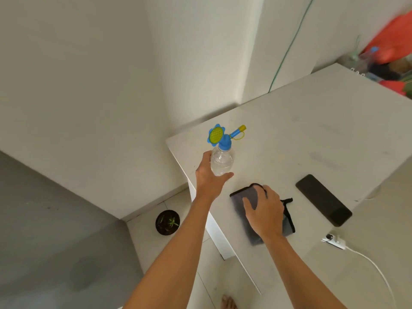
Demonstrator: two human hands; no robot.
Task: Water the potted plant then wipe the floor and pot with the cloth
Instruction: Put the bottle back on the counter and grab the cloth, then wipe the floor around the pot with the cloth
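Observation:
A clear plastic bottle [221, 161] with a blue and yellow sprinkler cap [217, 134] stands upright near the left edge of the white counter [312, 130]. My left hand [208, 177] is wrapped around its lower body. My right hand [265, 208] lies flat on a grey cloth [242, 195] with black edging on the counter; its fingers are spread over the cloth. Down on the tiled floor [147, 239], left of the counter, sits a small black pot [167, 222] with soil and a tiny green seedling.
A black phone [323, 199] lies right of the cloth. A white plug and cable [334, 241] rest at the counter's front right. Coloured clutter [392, 54] fills the far right corner. A grey surface [55, 230] is at lower left. A bare foot [228, 302] shows at the bottom.

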